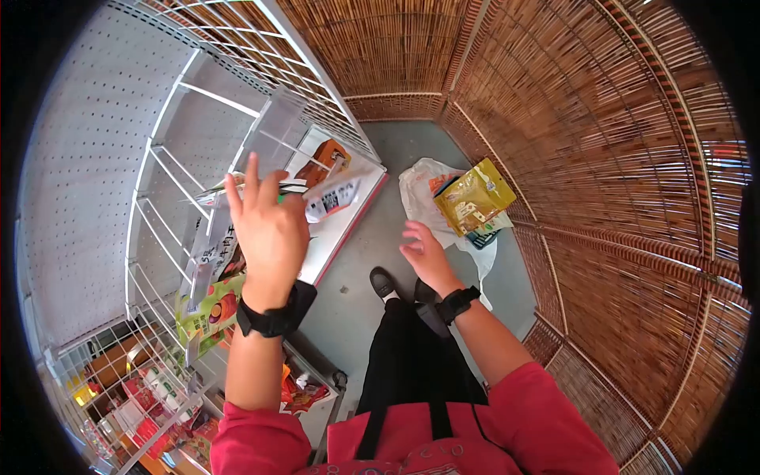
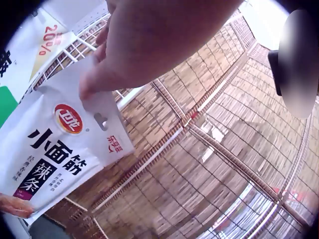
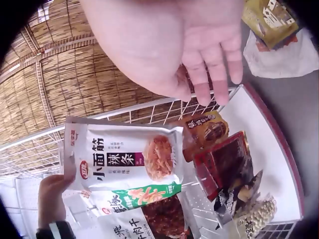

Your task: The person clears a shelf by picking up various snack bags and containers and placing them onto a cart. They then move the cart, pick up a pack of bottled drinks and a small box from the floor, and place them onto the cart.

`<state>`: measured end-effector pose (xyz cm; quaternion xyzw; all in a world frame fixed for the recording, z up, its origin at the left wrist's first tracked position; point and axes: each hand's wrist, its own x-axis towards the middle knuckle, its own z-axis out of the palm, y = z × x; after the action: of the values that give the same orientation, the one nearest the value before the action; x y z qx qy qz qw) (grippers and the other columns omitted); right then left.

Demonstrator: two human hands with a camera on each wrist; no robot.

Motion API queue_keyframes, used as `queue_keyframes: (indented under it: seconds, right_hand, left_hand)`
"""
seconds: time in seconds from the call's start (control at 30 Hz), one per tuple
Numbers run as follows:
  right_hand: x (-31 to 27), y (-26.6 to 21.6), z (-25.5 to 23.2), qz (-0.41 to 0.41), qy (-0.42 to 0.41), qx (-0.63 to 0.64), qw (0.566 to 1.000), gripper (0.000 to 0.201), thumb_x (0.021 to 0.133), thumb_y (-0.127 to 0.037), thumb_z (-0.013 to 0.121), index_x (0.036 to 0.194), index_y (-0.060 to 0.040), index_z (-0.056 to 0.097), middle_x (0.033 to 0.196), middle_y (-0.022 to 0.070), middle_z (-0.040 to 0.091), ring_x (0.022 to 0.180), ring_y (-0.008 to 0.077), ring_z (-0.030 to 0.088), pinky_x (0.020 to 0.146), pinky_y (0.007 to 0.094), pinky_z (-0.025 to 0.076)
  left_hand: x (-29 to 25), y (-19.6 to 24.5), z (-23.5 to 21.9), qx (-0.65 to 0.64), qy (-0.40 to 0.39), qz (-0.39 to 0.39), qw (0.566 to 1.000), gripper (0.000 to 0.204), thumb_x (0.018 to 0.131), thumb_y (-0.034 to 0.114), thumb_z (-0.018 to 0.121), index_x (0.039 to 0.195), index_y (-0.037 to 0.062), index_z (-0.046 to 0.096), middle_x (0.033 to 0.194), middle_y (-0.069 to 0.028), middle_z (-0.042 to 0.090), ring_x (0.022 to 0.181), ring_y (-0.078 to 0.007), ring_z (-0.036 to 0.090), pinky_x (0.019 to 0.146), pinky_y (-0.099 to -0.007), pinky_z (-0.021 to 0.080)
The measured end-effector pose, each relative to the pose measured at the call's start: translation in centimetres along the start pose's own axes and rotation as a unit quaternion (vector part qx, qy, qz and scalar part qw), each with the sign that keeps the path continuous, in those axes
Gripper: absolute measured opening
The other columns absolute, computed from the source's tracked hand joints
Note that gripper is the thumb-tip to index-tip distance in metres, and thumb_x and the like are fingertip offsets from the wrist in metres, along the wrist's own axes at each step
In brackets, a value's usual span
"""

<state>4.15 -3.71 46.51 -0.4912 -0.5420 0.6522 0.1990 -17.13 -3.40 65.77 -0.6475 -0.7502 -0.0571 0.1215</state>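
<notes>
My left hand (image 1: pixel 269 229) is at the hook rack and pinches the top end of a white snack pouch (image 2: pixel 62 149) with a red oval logo. The thumb lies on the pouch's face near its hang hole. In the right wrist view this pouch overlaps a green-and-white pouch (image 3: pixel 144 195) and a dried-meat pouch (image 3: pixel 167 219) behind it. My right hand (image 1: pixel 427 257) hovers over the floor, palm showing in the right wrist view, fingers loosely extended and holding nothing.
White wire hooks (image 1: pixel 170 170) stick out from a perforated panel (image 1: pixel 87 158). Below them, a white shelf (image 1: pixel 348 214) with a red edge bears an orange pouch (image 1: pixel 324 158). On the floor, a gold pouch (image 1: pixel 475 198) lies on a white plastic bag (image 1: pixel 416 186). A woven screen (image 1: pixel 586 127) encloses the right side.
</notes>
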Motion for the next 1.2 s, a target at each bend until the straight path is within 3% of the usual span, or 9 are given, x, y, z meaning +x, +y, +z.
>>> queue_keyframes:
  seconds: [0.1,0.2,0.33,0.43,0.57,0.7,0.83,0.97,1.2]
  right_hand:
    - [-0.8,-1.3,-0.2,-0.143,0.127,-0.072,0.979,0.074,0.065,-0.010,0.067,0.127,-0.0028,0.027,0.119,0.0176,0.042,0.109,0.0275,0.043,0.089,0.0352,0.038]
    - [-1.5,-2.1,-1.1,-0.176,0.132,-0.119,0.968,0.086,0.061,-0.011,0.070,0.131,-0.0029,0.021,0.125,0.0179,0.034,0.117,0.0309,0.033,0.094,0.0368,0.033]
    - [-2.8,-2.9,-1.9,-0.232,0.154,-0.168,0.946,0.076,0.060,-0.012,0.071,0.124,-0.0024,0.032,0.118,0.0175,0.042,0.111,0.0308,0.040,0.091,0.0370,0.035]
    - [-3.4,-0.1,-3.0,-0.149,0.083,-0.143,0.975,0.037,0.061,-0.013,0.071,0.092,-0.0045,0.053,0.082,0.0096,0.059,0.081,0.0265,0.057,0.072,0.0336,0.044]
    - [-5.1,0.7,-5.3,-0.022,-0.052,-0.163,0.985,0.033,0.063,-0.016,0.069,0.092,-0.0085,0.057,0.070,0.0078,0.059,0.063,0.0214,0.058,0.058,0.0302,0.046]
    - [-6.6,2.1,-5.3,-0.077,-0.120,-0.294,0.945,0.023,0.072,-0.025,0.061,0.093,-0.0142,0.061,0.071,0.0070,0.060,0.063,0.0242,0.058,0.056,0.0343,0.045]
    - [-7.0,4.8,-4.5,-0.071,-0.127,-0.394,0.907,0.021,0.076,-0.028,0.055,0.091,-0.0148,0.062,0.074,0.0084,0.060,0.067,0.0267,0.058,0.057,0.0374,0.045]
    - [-5.5,9.1,-3.2,0.043,-0.051,-0.414,0.908,0.022,0.080,-0.030,0.050,0.087,-0.0131,0.061,0.076,0.0100,0.060,0.073,0.0296,0.058,0.060,0.0411,0.045]
    - [1.3,18.3,-2.2,0.186,0.031,-0.392,0.900,0.030,0.084,-0.030,0.039,0.093,-0.0073,0.056,0.087,0.0165,0.058,0.082,0.0365,0.054,0.070,0.0460,0.042]
  left_hand:
    - [-1.6,1.5,0.3,-0.041,0.011,0.082,0.996,0.012,0.062,0.004,0.059,0.055,0.0048,0.050,0.097,-0.0075,0.054,0.113,-0.0318,0.040,0.096,-0.0560,0.022]
    - [-3.6,2.9,0.6,-0.081,-0.018,0.097,0.992,0.005,0.063,0.007,0.060,0.059,0.0061,0.056,0.099,-0.0079,0.053,0.111,-0.0316,0.041,0.096,-0.0544,0.023]
    - [-6.0,4.3,2.7,-0.145,-0.072,0.142,0.976,0.007,0.062,0.010,0.058,0.058,0.0045,0.056,0.099,-0.0102,0.052,0.111,-0.0299,0.040,0.094,-0.0591,0.021]
    - [-8.0,5.5,4.5,-0.162,-0.135,0.175,0.962,0.006,0.062,0.010,0.057,0.058,0.0055,0.057,0.099,-0.0091,0.052,0.111,-0.0287,0.039,0.093,-0.0609,0.020]
    - [-9.5,6.9,6.1,-0.208,-0.161,0.157,0.952,0.004,0.062,0.011,0.058,0.059,0.0083,0.058,0.096,-0.0054,0.052,0.110,-0.0270,0.040,0.093,-0.0631,0.017]
    - [-10.7,8.2,8.5,-0.237,-0.167,0.145,0.946,0.007,0.062,0.011,0.056,0.057,0.0074,0.058,0.095,-0.0056,0.052,0.109,-0.0263,0.040,0.092,-0.0645,0.017]
    - [-11.8,9.1,11.5,-0.237,-0.195,0.121,0.944,0.006,0.065,0.012,0.056,0.067,0.0083,0.060,0.098,-0.0058,0.051,0.109,-0.0268,0.040,0.092,-0.0636,0.017]
    - [-13.1,9.6,13.8,-0.263,-0.196,-0.011,0.945,0.019,0.069,0.016,0.060,0.087,0.0110,0.059,0.103,-0.0053,0.050,0.110,-0.0253,0.040,0.092,-0.0607,0.020]
    - [-18.5,8.5,17.7,-0.269,-0.293,-0.096,0.912,0.019,0.071,0.017,0.060,0.090,0.0134,0.058,0.104,-0.0041,0.050,0.107,-0.0249,0.042,0.092,-0.0565,0.024]
